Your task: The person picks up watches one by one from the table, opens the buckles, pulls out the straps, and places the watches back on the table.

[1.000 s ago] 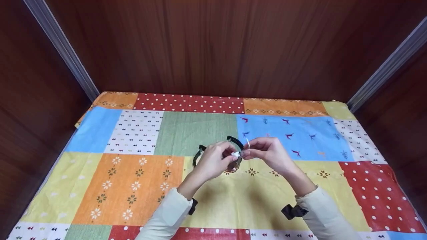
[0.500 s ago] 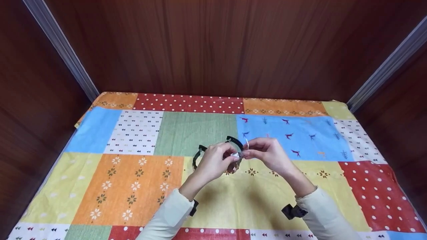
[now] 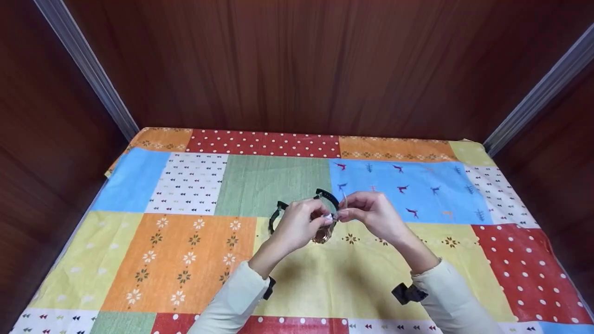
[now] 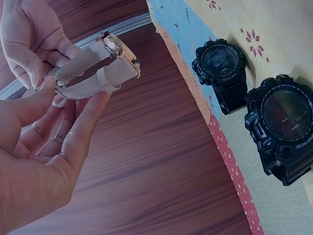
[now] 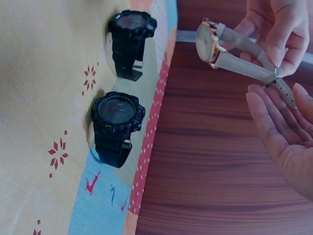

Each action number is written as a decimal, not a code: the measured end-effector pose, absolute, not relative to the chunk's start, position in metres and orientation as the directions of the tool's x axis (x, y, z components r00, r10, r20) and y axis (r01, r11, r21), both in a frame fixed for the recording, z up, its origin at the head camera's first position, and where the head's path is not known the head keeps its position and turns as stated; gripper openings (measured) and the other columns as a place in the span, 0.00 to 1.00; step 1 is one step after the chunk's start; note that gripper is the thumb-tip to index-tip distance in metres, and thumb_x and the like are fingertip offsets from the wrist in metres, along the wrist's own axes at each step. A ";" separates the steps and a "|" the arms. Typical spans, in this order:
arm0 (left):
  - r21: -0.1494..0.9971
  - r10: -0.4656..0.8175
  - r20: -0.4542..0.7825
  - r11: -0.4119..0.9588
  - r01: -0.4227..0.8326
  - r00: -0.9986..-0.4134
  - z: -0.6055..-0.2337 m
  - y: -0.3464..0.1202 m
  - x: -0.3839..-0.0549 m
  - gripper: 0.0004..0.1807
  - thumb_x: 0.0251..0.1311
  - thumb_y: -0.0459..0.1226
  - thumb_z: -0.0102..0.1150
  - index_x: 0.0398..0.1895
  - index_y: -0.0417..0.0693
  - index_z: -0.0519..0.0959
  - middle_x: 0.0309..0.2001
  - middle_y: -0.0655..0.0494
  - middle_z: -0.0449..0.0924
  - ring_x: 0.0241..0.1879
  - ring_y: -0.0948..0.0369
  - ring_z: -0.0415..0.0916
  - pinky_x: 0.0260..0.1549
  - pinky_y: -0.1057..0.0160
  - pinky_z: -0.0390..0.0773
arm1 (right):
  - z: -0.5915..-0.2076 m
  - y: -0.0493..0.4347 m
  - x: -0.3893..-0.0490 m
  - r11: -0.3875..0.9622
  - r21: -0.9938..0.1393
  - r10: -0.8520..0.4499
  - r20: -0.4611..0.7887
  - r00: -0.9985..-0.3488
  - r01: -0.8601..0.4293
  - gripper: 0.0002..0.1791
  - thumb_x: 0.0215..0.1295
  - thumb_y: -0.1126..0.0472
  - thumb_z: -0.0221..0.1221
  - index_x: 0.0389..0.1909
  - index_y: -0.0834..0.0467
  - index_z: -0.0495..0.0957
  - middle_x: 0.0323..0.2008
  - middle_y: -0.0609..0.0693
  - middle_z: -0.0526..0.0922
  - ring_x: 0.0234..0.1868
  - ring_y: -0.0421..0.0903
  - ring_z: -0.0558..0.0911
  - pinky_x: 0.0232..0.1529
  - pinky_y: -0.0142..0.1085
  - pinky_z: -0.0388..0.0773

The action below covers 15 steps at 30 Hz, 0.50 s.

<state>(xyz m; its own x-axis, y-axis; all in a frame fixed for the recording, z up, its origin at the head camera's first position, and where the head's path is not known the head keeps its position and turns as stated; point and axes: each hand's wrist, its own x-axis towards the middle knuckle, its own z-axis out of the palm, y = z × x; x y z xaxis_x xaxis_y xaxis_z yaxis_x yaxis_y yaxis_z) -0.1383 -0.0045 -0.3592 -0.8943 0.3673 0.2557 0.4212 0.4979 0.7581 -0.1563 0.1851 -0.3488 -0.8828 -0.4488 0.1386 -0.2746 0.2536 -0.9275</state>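
Observation:
Between my hands hangs a wristwatch (image 5: 205,43) with a pale dial, a rose-gold case and a light leather strap (image 4: 88,89). Its two strap halves meet at the metal buckle (image 5: 276,73), forming a loop. My left hand (image 3: 297,222) pinches the strap at the buckle between thumb and fingers. The holed strap end passes through the buckle towards my right hand (image 3: 371,211), whose thumb and fingers pinch it. In the head view the left hand partly hides the watch. The case points away from both hands in the wrist views.
Two black digital sport watches, one (image 5: 116,115) nearer and one (image 5: 131,44) farther off in the right wrist view, stand on the patchwork tablecloth (image 3: 301,287) just beyond my hands. Dark wood panels (image 3: 297,65) enclose the table's back and sides.
Both hands stay nearly in place, their fingertips shifting slightly at the buckle. The strap end at my right fingers has turned a little, and more of the rose-gold case shows below my left hand.

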 end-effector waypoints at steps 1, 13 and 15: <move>0.761 0.371 0.254 0.494 0.421 -0.893 -0.360 -0.005 -0.139 0.03 0.56 0.34 0.60 0.28 0.43 0.79 0.30 0.56 0.78 0.30 0.63 0.75 0.30 0.68 0.73 | -0.349 0.185 -0.156 0.254 -0.927 -0.453 0.138 -0.881 -0.276 0.07 0.58 0.73 0.57 0.34 0.76 0.76 0.31 0.63 0.81 0.31 0.48 0.82 0.37 0.38 0.79; 0.771 0.340 0.261 0.490 0.407 -0.903 -0.361 -0.006 -0.139 0.03 0.55 0.34 0.60 0.29 0.42 0.79 0.30 0.56 0.78 0.28 0.63 0.74 0.29 0.67 0.73 | -0.345 0.191 -0.159 0.176 -0.955 -0.451 0.138 -0.882 -0.240 0.07 0.60 0.71 0.56 0.35 0.73 0.74 0.31 0.65 0.81 0.32 0.50 0.83 0.37 0.42 0.78; 0.770 0.336 0.253 0.499 0.399 -0.907 -0.361 -0.007 -0.139 0.03 0.55 0.34 0.60 0.30 0.42 0.79 0.31 0.56 0.78 0.29 0.63 0.73 0.30 0.67 0.72 | -0.345 0.191 -0.159 0.167 -0.962 -0.460 0.119 -0.880 -0.217 0.07 0.60 0.71 0.55 0.36 0.74 0.73 0.32 0.66 0.80 0.33 0.50 0.83 0.38 0.44 0.78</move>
